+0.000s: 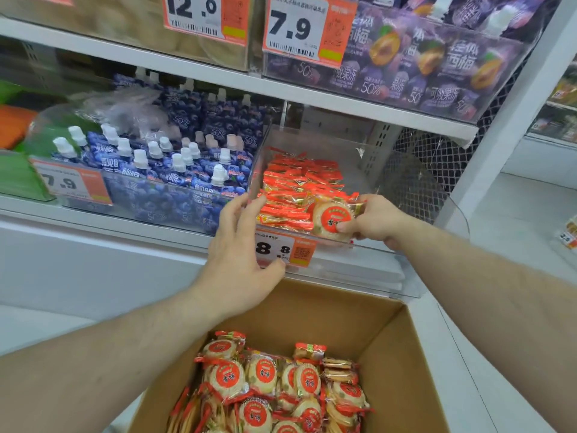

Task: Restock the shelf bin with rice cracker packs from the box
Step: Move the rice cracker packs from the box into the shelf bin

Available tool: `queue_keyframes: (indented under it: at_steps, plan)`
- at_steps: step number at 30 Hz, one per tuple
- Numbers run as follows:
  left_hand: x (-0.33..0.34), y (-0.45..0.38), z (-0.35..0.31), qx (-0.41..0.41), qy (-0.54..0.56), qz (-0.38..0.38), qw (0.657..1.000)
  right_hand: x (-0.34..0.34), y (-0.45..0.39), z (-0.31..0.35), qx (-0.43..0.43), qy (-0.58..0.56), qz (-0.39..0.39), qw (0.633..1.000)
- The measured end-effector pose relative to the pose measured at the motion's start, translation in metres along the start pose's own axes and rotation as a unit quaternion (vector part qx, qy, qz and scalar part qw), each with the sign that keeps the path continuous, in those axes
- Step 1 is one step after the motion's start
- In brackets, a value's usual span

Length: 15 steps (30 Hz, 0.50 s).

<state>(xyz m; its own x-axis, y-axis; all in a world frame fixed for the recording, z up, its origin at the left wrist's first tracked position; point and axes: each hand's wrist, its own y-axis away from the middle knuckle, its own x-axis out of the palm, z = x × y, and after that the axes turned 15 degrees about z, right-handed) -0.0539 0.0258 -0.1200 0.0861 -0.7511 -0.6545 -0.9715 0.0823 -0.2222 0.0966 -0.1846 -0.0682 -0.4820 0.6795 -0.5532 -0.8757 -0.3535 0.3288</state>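
A clear shelf bin (371,170) holds several red-and-gold rice cracker packs (296,189) stacked at its left and front. My right hand (376,221) grips one round cracker pack (332,221) at the bin's front edge. Fingers of my left hand (242,245) lie straight against the bin's front left corner, the thumb near the 8.8 price tag (282,250). Below, an open cardboard box (402,345) holds many more cracker packs (274,389).
Blue spouted jelly pouches (175,170) fill the bin to the left. Purple pouches (421,60) sit on the shelf above, behind a 7.9 tag (299,26). A white upright (512,114) and wire mesh bound the bin's right side.
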Motion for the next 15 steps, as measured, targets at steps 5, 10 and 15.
queue_keyframes:
  at_steps: [5, 10, 15]
  plan:
    - [0.006, -0.001, 0.002, 0.000, 0.011, 0.004, 1.000, 0.012, -0.021, -0.001, 0.030, 0.031, -0.013, 0.999]
    - [0.010, -0.001, 0.003, 0.005, 0.025, -0.002, 1.000, 0.020, -0.029, 0.010, 0.064, 0.050, -0.012, 0.997]
    - [0.012, -0.001, 0.002, 0.000, 0.039, -0.009, 0.999, 0.023, -0.031, 0.010, 0.066, 0.060, -0.014, 0.996]
